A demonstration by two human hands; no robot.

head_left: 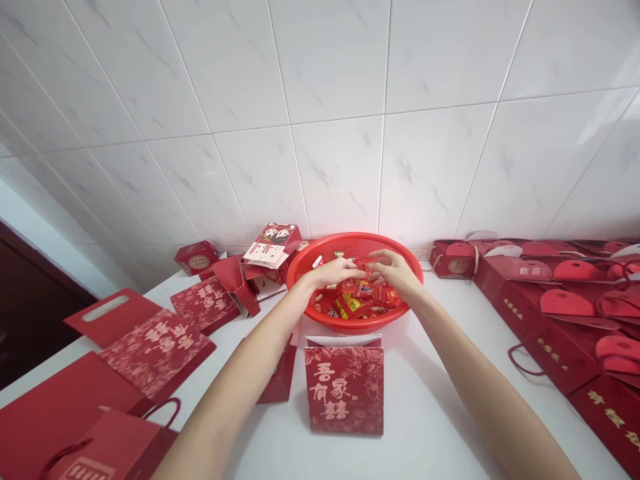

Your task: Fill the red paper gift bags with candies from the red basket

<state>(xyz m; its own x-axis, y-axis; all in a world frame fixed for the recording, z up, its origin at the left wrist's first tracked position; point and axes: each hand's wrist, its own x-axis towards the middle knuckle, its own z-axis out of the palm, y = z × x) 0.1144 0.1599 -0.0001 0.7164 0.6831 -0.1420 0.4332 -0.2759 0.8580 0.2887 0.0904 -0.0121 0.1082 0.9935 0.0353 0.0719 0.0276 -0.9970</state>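
Note:
Both my hands reach into a round red plastic basket (320,251) that stands against the tiled wall. My left hand (334,272) and my right hand (393,270) meet over a heap of wrapped candies (356,301) in red and yellow wrappers. The fingers of both hands are curled and pinched among the wrappers; which piece each holds I cannot make out. In front of the basket an open red gift bag (344,388) with gold characters stands upright on the white table.
Flat and folded red gift bags (156,352) lie at the left, with small red boxes (197,257) and a printed carton (273,244) behind them. Rows of red handled boxes (555,300) fill the right side. A dark doorway is at far left.

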